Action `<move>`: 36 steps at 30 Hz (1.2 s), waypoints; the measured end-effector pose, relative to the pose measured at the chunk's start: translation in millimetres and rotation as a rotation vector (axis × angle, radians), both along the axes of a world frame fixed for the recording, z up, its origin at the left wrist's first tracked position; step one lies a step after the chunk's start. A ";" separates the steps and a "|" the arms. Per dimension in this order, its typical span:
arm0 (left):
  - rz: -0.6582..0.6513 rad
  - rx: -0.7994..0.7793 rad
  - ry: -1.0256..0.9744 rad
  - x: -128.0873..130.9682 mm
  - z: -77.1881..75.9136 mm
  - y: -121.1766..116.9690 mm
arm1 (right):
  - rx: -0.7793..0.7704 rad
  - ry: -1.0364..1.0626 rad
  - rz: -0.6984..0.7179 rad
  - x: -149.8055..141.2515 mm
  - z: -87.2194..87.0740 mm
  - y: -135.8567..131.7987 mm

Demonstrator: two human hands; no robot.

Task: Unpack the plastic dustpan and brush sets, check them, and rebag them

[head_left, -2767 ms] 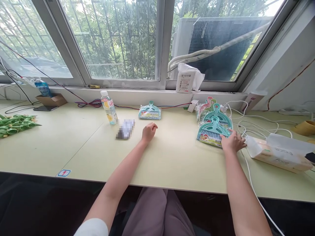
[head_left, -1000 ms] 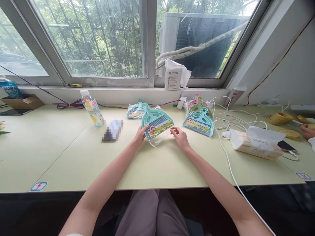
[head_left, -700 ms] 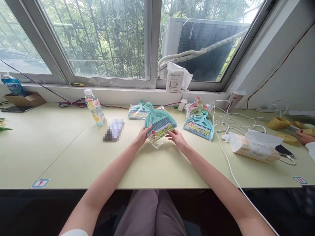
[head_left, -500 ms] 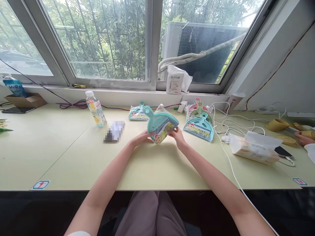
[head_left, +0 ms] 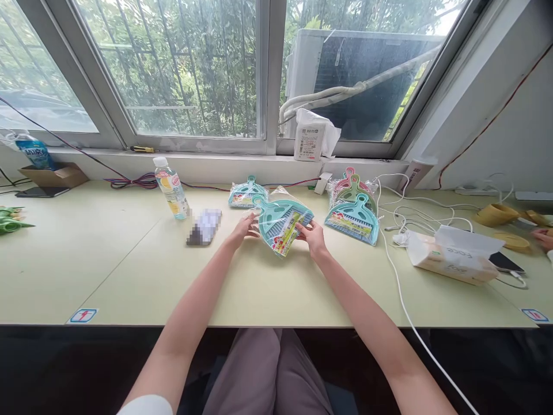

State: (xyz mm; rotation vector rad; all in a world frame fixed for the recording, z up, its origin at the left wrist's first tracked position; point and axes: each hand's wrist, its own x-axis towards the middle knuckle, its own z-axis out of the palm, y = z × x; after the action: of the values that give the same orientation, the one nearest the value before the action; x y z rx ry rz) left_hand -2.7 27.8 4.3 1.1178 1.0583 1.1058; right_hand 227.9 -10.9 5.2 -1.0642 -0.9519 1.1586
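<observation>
A turquoise dustpan-and-brush set in clear wrapping is tilted over the table in front of me, its handle toward the upper left. My right hand pinches its right edge, thumb on the front by the yellow label. Beside its left edge is my left hand, fingers apart and pointing at the set; whether they touch it I cannot tell. Behind it lies another wrapped turquoise set. To the right, a turquoise set lies before a green one and a pink one.
On the left stand a drink bottle and a blurred-out flat object. A tissue pack, white cables and brown rings lie on the right. Another person's hand shows at the far right edge.
My left hand has shifted left and up from beneath the held set to beside its edge, its fingers loosened. The set has turned and sunk slightly. The view has shifted a little.
</observation>
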 end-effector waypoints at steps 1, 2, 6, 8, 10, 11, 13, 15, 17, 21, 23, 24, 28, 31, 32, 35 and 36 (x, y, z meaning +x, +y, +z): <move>0.061 0.000 -0.024 -4.0 0.9 2.9 | 0.005 -0.005 0.017 1.6 1.9 0.0; 0.132 0.001 -0.054 -9.6 2.1 6.1 | 0.010 -0.008 0.028 3.4 3.8 -0.1; 0.416 0.034 -0.221 -41.7 10.3 15.7 | 0.005 0.029 -0.022 13.6 8.1 0.4; 0.466 0.048 -0.300 -53.6 17.6 14.4 | -0.011 0.074 -0.062 19.6 5.3 3.0; 0.406 0.015 -0.301 -54.0 26.0 8.0 | -0.015 0.115 -0.081 23.8 -1.2 6.9; 0.335 -0.015 -0.268 -49.0 29.8 3.3 | -0.013 0.130 -0.082 24.9 -5.1 8.9; 0.153 -0.057 -0.160 -30.4 34.2 -7.2 | -0.012 0.144 -0.067 24.6 -12.5 12.4; -0.038 -0.071 -0.066 -6.2 31.8 -17.0 | -0.023 0.133 -0.030 21.9 -16.7 14.0; -0.162 -0.060 -0.013 15.4 22.3 -23.0 | -0.033 0.106 0.035 18.1 -16.4 13.7; -0.055 0.000 0.017 29.8 -4.4 -17.0 | -0.103 0.015 0.174 11.9 -8.8 10.0; 0.081 0.041 0.033 23.0 -13.6 -6.6 | -0.189 -0.087 0.252 10.9 -7.1 8.6; 0.138 0.071 0.040 17.8 -16.4 -0.9 | -0.222 -0.158 0.277 11.2 -7.4 8.5; 0.239 0.173 0.050 -1.8 -18.3 15.0 | -0.158 -0.531 0.167 20.0 -7.8 15.9; 0.246 0.175 0.048 -7.8 -14.3 15.3 | -0.016 -0.815 -0.012 35.1 5.2 35.8; 0.239 0.168 0.047 -8.3 -12.6 13.8 | 0.024 -0.891 -0.075 40.7 12.8 45.0; 0.211 0.131 0.069 -7.9 -7.9 9.4 | 0.137 -1.051 -0.236 51.3 38.0 71.8; 0.204 0.122 0.086 -7.4 -6.7 8.7 | 0.180 -1.093 -0.289 50.8 44.4 77.4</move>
State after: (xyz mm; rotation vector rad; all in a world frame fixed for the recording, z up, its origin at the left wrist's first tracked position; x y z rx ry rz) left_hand -10.1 36.6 -2.3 1.1816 1.2056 1.3079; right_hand 278.7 66.5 49.5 -1.6422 -1.6146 0.1648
